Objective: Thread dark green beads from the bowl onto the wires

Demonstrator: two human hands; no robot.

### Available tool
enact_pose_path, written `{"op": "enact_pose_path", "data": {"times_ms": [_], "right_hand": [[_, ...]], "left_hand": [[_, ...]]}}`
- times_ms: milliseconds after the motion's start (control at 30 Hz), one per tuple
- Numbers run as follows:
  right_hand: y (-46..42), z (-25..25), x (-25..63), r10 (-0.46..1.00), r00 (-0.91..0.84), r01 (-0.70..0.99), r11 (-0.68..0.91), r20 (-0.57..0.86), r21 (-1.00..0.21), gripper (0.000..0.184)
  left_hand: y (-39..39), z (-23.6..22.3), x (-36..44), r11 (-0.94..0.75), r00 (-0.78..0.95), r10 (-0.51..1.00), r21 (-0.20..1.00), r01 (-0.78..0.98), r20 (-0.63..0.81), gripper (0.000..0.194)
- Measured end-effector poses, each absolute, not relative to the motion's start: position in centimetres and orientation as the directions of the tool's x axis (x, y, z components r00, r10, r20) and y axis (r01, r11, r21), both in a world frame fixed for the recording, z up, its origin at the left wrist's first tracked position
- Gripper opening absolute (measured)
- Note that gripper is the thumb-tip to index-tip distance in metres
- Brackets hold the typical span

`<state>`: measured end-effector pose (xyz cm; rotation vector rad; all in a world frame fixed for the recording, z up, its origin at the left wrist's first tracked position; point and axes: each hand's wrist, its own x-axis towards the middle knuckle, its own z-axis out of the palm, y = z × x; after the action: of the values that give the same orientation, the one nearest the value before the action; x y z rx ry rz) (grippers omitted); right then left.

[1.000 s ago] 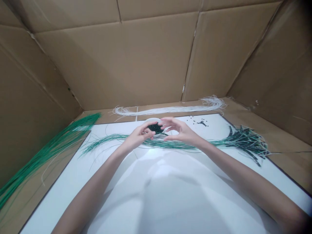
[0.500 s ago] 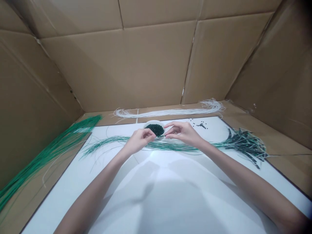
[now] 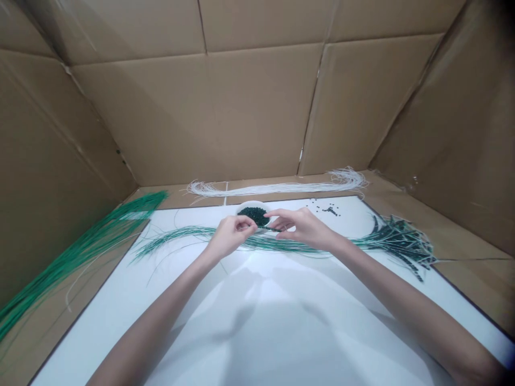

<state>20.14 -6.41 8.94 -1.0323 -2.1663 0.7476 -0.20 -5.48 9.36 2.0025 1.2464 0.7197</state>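
Observation:
My left hand (image 3: 230, 235) is closed in a pinch on a thin strand strung with dark green beads (image 3: 270, 229), just in front of the bowl. The strand runs rightward from its fingertips toward my right hand (image 3: 304, 228). My right hand has its index finger stretched toward the bowl rim and its thumb lower, apart, with the strand passing between them. A white bowl (image 3: 263, 205) full of small dark green beads (image 3: 252, 215) stands just beyond both hands. Below the hands lies a bundle of green wires (image 3: 281, 245), whose right end carries many beaded tips (image 3: 404, 241).
Loose dark beads (image 3: 330, 210) are scattered right of the bowl. A bundle of white strands (image 3: 261, 188) lies along the back. Long green wires (image 3: 80, 257) rest at the left on cardboard. Cardboard walls (image 3: 257, 107) enclose the back and sides of the white board (image 3: 132, 300).
My right hand's thumb and fingers have spread apart, and more of the beaded strand shows between the hands. My left hand keeps its pinch. The view has shifted slightly.

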Motion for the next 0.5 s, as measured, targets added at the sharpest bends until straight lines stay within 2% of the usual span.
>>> {"op": "enact_pose_path", "data": {"times_ms": [67,133,233,367,500], "right_hand": [[-6.7,8.6,19.6,0.794,-0.518,0.453,0.569,0.317,-0.686,0.051],[-7.1,8.2,18.9,0.802,-0.503,0.472,0.567,0.322,-0.674,0.035],[-7.5,8.1,18.3,0.817,-0.495,0.607,0.568,0.295,-0.555,0.016],[-7.9,8.8,19.4,0.840,-0.473,0.697,0.540,0.264,-0.472,0.015],[-8.3,9.7,24.6,0.876,-0.414,0.752,0.482,0.248,-0.449,0.014]], "left_hand": [[-5.7,9.1,0.1,-0.331,0.442,0.894,0.773,0.541,0.073,0.029],[-5.9,8.7,0.4,-0.353,0.478,0.876,0.756,0.551,0.061,0.030],[-5.7,8.3,0.6,-0.353,0.490,0.871,0.729,0.586,0.028,0.033],[-4.8,8.8,-0.2,-0.358,0.563,0.825,0.724,0.589,-0.050,0.037],[-3.7,10.5,-2.6,-0.372,0.574,0.818,0.729,0.575,-0.034,0.032]]}}
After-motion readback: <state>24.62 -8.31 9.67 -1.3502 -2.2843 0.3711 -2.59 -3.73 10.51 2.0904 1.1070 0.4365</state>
